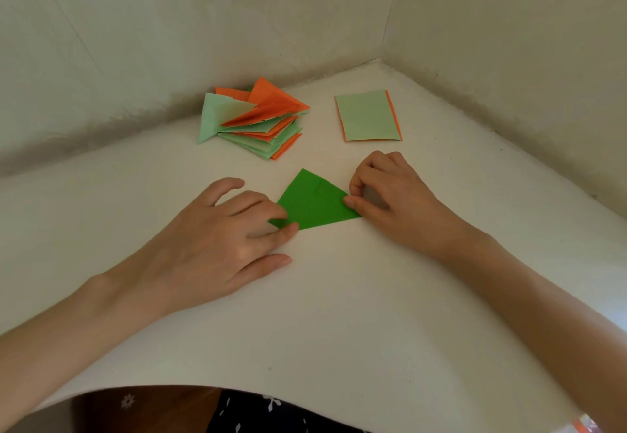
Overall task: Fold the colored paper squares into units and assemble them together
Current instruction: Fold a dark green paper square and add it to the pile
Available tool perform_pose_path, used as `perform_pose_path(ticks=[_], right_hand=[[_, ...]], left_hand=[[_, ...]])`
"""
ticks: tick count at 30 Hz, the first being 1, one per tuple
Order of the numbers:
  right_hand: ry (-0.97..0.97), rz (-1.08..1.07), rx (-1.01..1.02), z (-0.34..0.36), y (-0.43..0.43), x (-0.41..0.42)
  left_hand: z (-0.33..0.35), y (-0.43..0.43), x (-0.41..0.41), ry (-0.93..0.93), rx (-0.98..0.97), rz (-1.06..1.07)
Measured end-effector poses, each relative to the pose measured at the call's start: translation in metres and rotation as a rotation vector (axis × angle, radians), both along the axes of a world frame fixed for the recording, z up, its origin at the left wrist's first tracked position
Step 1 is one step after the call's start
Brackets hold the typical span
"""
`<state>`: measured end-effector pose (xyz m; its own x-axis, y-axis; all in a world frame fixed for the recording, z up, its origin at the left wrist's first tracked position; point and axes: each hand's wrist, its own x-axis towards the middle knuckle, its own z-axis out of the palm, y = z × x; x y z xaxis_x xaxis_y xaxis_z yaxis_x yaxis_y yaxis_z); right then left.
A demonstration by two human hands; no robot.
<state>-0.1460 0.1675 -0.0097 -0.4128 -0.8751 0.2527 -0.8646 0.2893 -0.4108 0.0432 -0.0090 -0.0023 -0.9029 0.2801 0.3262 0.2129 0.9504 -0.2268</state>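
1. The left hand (230, 232) lies palm down on the worktop (339, 314) with its fingers spread and nearly straight. It grips nothing. Two fingertips (291, 228) press flat on the left corner of the green paper (314, 203), and the thumb rests on the bare worktop at about 6 o'clock from that corner.

2. The right hand (390, 195) is curled. Its thumb and forefinger pinch the right corner of the green paper, and the other fingers are tucked in behind them.

3. The green paper is folded into a triangle-like shape and lies flat on the worktop between the two hands. The left hand is at its 8 o'clock and the right hand at its 3 o'clock. Its point faces 12 o'clock, away from the person, and a faint crease runs down its middle.

4. At 11 o'clock from the green paper, well apart from it, sits a pile of folded units (258, 120) in pale green and orange. They are loosely fanned, with the upper ones lifting open.

5. At 1 o'clock from the green paper, apart from the pile, lies a stack of paper squares (368, 115). The top sheet is pale green, and orange edges show at both sides.

6. The worktop is white and runs into a corner of two pale walls (135, 25) at 12 o'clock.

7. At 6 o'clock, below the near edge of the worktop, a dark flowered cloth (271, 412) shows.
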Motion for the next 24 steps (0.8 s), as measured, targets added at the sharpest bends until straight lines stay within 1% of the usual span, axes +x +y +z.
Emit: perform_pose_path(ticks=[3,6,8,12,17,21,22,24], right_hand=[[-0.016,-0.001,0.006,0.000,0.000,0.000],[-0.016,0.004,0.007,-0.001,0.000,0.000],[-0.019,0.006,0.008,-0.001,0.000,0.000],[-0.045,-0.001,-0.002,0.002,0.001,0.002],[-0.120,0.017,0.049,0.008,0.003,0.006],[-0.191,0.084,0.109,0.013,0.007,0.006],[-0.236,0.082,0.104,0.015,0.008,0.005],[-0.319,0.012,0.020,0.019,0.008,0.001]], left_hand=[[0.004,0.003,-0.004,0.070,0.055,-0.047],[0.007,0.016,-0.016,0.121,0.170,-0.018],[0.005,0.029,-0.025,0.091,0.191,0.010],[-0.003,0.042,-0.034,-0.027,0.220,0.061],[-0.005,0.037,-0.031,-0.013,0.232,0.185],[-0.005,0.039,-0.036,0.012,0.353,0.203],[-0.005,0.040,-0.039,0.016,0.395,0.193],[-0.004,0.038,-0.041,0.004,0.478,0.190]])
